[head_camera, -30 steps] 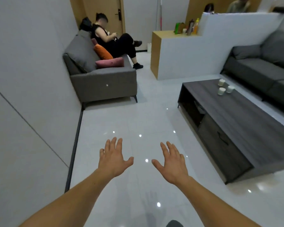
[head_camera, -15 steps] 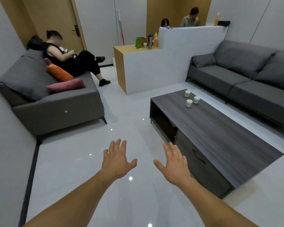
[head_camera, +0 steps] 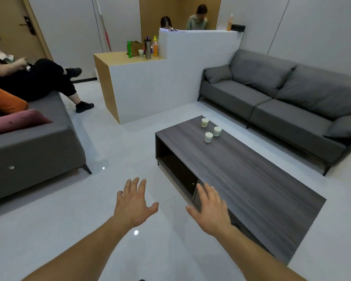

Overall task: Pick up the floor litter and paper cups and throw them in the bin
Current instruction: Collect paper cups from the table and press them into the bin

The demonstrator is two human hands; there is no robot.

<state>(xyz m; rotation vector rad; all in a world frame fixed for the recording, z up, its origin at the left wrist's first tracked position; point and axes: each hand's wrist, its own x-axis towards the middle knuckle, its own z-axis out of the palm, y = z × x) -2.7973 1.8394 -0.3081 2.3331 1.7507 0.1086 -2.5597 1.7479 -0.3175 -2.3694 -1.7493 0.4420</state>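
Shiny white floor (head_camera: 118,147) fills the room, and a long dark table (head_camera: 251,179) sits just ahead of the right hand (head_camera: 211,211). Both hands are held out over the floor, palms down, with the fingers spread wide. The left hand (head_camera: 133,203) holds nothing, and the right hand holds nothing too. Three paper cups (head_camera: 208,137) stand close together at the far end of the table, well ahead of the right hand and too far to reach. No litter shows on the floor near the hands, and no bin is in view. The step now looks like going to the cups. To do it well, walk along the side of the table until the cups are right under the hands. Then take each cup gently round the middle so it does not get squashed. Keep the cups upright, because drink may be left inside; that is too far off to tell. Find the bin before carrying them away.
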